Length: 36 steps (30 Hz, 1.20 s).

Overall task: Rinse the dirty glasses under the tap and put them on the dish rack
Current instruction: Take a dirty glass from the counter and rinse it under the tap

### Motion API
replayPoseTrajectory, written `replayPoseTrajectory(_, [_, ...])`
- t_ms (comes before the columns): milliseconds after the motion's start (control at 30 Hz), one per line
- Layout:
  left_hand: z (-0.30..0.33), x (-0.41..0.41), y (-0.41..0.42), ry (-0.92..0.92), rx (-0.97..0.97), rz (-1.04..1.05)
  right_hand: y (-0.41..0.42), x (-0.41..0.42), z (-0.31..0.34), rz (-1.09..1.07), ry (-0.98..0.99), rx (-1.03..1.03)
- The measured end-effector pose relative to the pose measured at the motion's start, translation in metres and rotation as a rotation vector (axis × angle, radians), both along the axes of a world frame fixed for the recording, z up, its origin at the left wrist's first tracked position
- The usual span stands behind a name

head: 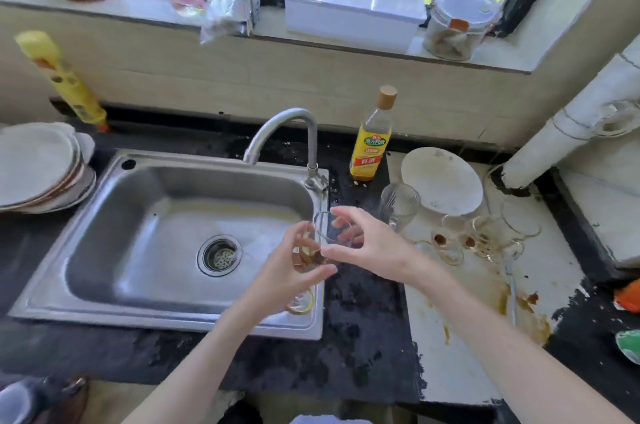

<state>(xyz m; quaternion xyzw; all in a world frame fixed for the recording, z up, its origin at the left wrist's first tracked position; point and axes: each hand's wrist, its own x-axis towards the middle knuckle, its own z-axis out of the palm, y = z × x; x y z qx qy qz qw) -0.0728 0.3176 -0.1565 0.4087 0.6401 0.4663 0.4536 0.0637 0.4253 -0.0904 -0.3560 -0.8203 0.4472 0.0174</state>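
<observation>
We hold a stained glass (313, 252) in left-hand fingers (298, 233) curled round it; right-hand fingers (346, 215) pinch another glass (337, 233), over the sink (166, 201) rim, probably awaiting the dry tap (277, 132)

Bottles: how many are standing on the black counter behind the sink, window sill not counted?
2. A yellow squeeze bottle leans against the wall at the sink's far left; a cooking wine bottle with a tan cap stands right of the tap. None looks hidden.
</observation>
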Motion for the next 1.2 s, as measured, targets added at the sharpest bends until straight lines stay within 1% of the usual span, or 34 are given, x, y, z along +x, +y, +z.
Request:
replayPoseTrajectory(100, [-0.006, -0.055, -0.006, -0.052, -0.078, 0.020, -0.002, -0.044, -0.016, 0.017, -0.027, -0.134])
replayPoseTrajectory(167, [-0.013, -0.093, -0.003, -0.127, -0.123, 0.100, 0.002, -0.071, -0.031, -0.079, -0.007, -0.160])
replayPoseTrajectory(200, [-0.016, -0.109, 0.000, -0.159, -0.141, 0.143, 0.008, -0.082, -0.041, -0.143, -0.007, -0.141])
replayPoseTrajectory(267, [-0.022, -0.131, 0.007, -0.220, -0.171, 0.202, 0.024, -0.096, -0.063, -0.234, -0.076, -0.014])
replayPoseTrajectory(333, [-0.031, -0.145, 0.012, -0.290, -0.181, 0.232, 0.040, -0.108, -0.082, -0.306, -0.138, 0.112])
replayPoseTrajectory(400, [-0.041, -0.152, 0.016, -0.334, -0.210, 0.252, 0.054, -0.119, -0.098, -0.382, -0.160, 0.178])
replayPoseTrajectory(467, [-0.054, -0.156, 0.023, -0.330, -0.236, 0.234, 0.070, -0.130, -0.112, -0.414, -0.177, 0.213])
replayPoseTrajectory(533, [-0.067, -0.159, 0.029, -0.282, -0.258, 0.211, 0.086, -0.141, -0.125, -0.410, -0.181, 0.237])
replayPoseTrajectory(600, [-0.079, -0.160, 0.032, -0.250, -0.263, 0.217, 0.093, -0.148, -0.138, -0.421, -0.155, 0.254])
replayPoseTrajectory(700, [-0.093, -0.155, 0.032, -0.223, -0.257, 0.239, 0.086, -0.146, -0.147, -0.499, -0.070, 0.264])
replayPoseTrajectory(833, [-0.104, -0.151, 0.030, -0.211, -0.231, 0.285, 0.077, -0.139, -0.153, -0.415, -0.024, 0.337])
replayPoseTrajectory(933, [-0.107, -0.149, 0.023, -0.205, -0.231, 0.275, 0.065, -0.140, -0.171, -0.281, -0.131, 0.398])
replayPoseTrajectory(1100, [-0.105, -0.151, 0.023, -0.230, -0.230, 0.288, 0.058, -0.145, -0.192, -0.141, -0.295, 0.663])
replayPoseTrajectory(1200, [-0.107, -0.151, 0.023, -0.217, -0.255, 0.277, 0.056, -0.146, -0.192, -0.106, -0.367, 0.697])
